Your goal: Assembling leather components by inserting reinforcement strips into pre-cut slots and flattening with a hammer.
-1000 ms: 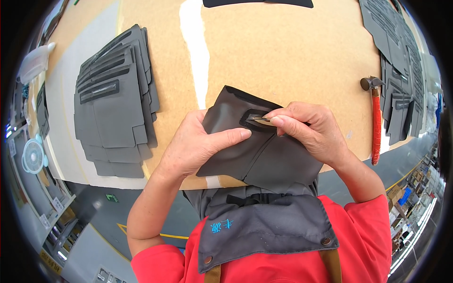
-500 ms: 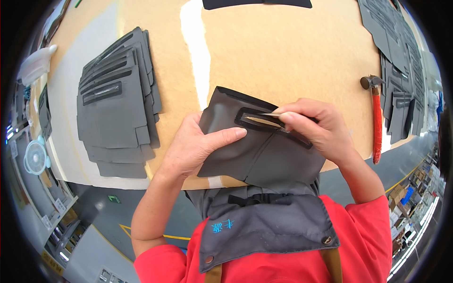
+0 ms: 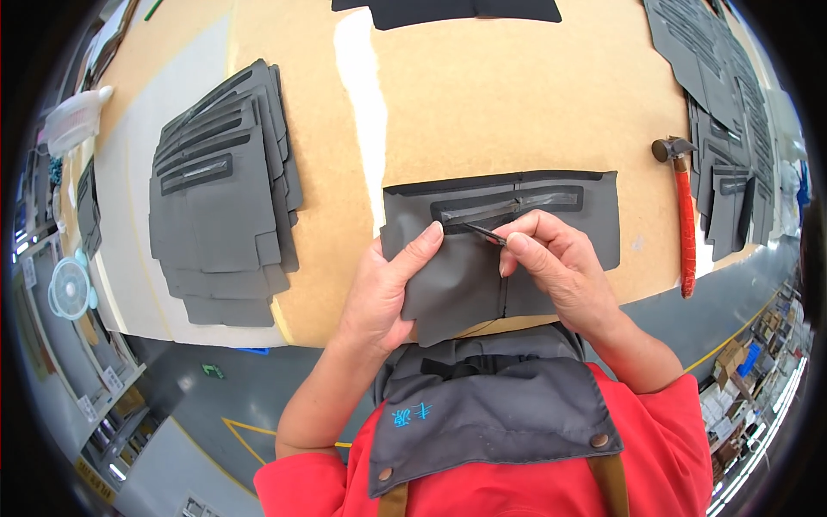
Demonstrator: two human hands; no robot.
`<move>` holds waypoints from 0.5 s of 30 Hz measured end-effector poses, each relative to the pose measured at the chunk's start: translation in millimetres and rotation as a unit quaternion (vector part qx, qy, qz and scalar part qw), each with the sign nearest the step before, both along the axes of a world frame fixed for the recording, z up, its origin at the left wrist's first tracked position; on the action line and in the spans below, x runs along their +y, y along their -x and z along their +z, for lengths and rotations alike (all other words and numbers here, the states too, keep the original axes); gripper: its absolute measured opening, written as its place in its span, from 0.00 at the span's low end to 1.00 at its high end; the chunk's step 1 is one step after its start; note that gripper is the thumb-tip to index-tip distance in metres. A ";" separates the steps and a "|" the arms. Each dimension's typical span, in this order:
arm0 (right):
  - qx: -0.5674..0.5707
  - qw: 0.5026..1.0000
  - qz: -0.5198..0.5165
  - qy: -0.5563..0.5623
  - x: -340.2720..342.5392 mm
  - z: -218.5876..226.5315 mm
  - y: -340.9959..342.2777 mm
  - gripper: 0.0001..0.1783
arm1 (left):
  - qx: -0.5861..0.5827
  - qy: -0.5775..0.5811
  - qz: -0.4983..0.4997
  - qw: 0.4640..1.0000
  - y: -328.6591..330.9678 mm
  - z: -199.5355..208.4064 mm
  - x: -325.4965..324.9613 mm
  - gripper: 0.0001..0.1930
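A grey leather-like panel (image 3: 461,280) lies at the front edge of the table, with a black-bordered slot (image 3: 564,200) near its far side and a dark seam down its middle. My left hand (image 3: 379,289) grips the panel's left side, thumb on top beside the slot's left end and the other fingers underneath, out of sight. Pinched between the fingers and thumb of my right hand (image 3: 558,271) is a thin, dark, pointed tool (image 3: 484,232). Its tip points left, close to the slot's lower border; whether it touches cannot be made out.
A stack of similar grey panels (image 3: 207,215) stands at the left, with more piled panels (image 3: 719,112) at the far right. A red-handled hammer (image 3: 685,220) lies right of my work. A black piece (image 3: 465,10) sits at the far edge of view, on the tan table (image 3: 482,103).
The panel has turned and now lies flatter and squarer to me, its slot no longer gaping. My right hand has moved down with the tool, out of the slot.
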State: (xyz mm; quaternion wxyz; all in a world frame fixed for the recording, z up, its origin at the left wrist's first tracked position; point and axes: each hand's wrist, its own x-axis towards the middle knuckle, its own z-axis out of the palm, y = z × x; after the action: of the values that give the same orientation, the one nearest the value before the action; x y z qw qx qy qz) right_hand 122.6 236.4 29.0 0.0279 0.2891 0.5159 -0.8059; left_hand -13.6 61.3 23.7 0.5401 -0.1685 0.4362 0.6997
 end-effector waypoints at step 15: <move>-0.047 0.997 0.026 -0.050 2.1 4.9 2.2 0.12 | 0.112 0.041 -0.023 0.993 -11.8 4.9 1.7 0.17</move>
State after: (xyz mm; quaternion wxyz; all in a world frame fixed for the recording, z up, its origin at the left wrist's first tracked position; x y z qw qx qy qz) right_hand 120.4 238.5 33.9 0.0585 0.3137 0.5609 -0.7639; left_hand -1.8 63.0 28.6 0.4969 -0.1008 0.5258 0.6830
